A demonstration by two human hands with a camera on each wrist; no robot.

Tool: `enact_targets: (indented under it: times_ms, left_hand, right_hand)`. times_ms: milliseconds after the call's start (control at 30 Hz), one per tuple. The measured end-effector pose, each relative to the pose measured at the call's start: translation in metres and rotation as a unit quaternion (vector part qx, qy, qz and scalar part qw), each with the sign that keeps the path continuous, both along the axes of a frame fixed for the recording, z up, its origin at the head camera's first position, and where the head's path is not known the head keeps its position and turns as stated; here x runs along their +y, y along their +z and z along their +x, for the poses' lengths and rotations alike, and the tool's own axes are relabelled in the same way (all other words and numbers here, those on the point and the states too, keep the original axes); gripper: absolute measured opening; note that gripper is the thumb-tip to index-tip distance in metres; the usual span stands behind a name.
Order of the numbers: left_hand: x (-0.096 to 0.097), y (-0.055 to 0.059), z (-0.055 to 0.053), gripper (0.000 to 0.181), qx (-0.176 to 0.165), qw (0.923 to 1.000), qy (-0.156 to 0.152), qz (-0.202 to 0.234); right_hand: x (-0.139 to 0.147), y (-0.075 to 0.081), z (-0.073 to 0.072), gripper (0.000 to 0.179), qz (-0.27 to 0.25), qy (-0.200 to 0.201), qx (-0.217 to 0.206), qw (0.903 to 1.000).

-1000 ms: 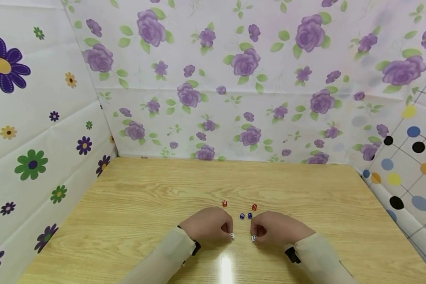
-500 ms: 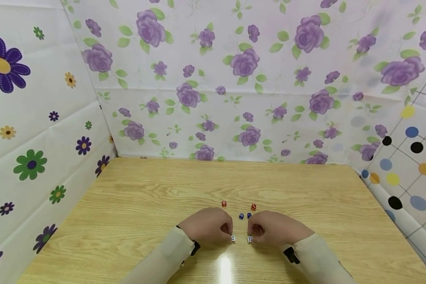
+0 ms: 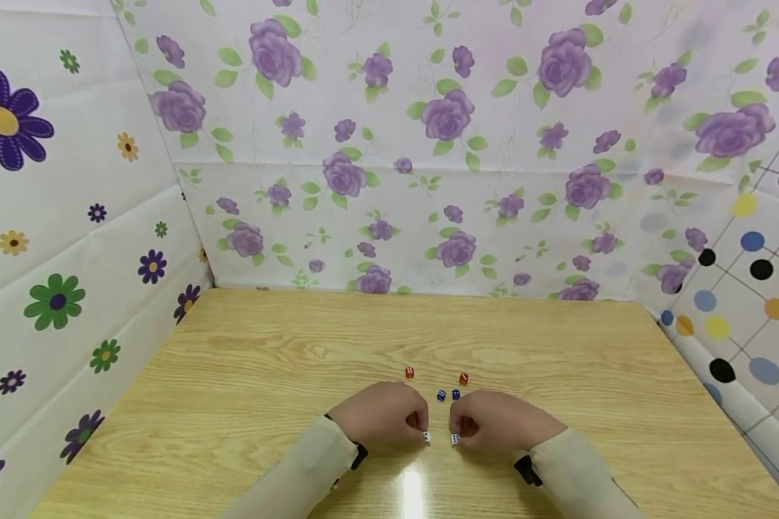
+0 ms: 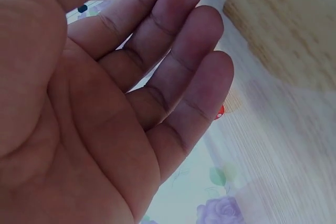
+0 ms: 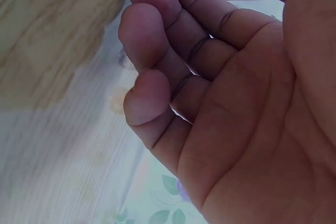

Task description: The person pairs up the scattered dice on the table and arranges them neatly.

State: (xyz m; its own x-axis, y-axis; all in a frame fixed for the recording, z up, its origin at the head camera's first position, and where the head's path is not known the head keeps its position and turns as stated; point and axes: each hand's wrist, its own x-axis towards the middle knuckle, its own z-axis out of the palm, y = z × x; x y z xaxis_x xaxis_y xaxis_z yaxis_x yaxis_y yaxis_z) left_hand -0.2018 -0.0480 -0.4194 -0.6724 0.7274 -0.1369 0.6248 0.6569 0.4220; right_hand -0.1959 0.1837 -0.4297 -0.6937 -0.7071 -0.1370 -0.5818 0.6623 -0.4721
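Note:
My left hand pinches a white die between thumb and index finger, close over the table. Facing it, my right hand pinches another white die, with a small gap between the two dice. In the left wrist view the left hand's fingers are bent, and the pinch is out of the picture. The right wrist view shows the curled fingers of the right hand; its die is out of sight there. Just beyond the hands are two blue dice, one left of the other.
Behind the blue dice lie two red dice, a left one and a right one. All are on a wood-grain table. Flowered sheets hang at the back and left, a dotted sheet at the right.
My right hand has moved left with its white die, narrowing the gap between the two white dice. The left hand's die has shifted slightly toward me. The red and blue dice stay put.

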Motion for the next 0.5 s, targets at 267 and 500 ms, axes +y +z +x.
enact_targets:
  times_ms: [267,500]
  left_hand:
    - [0.0024,-0.0016,0.0017,0.013,0.008,0.9999,-0.015,0.002]
    - [0.0025,-0.0002,0.0021,0.01,0.008,0.9999,-0.01,-0.001]
  right_hand:
    - [-0.0059,0.0002,0.0033,0.012,-0.004,0.006,0.01,0.9999]
    - [-0.0055,0.0006,0.0039,0.012,0.001,0.007,0.012,0.9999]
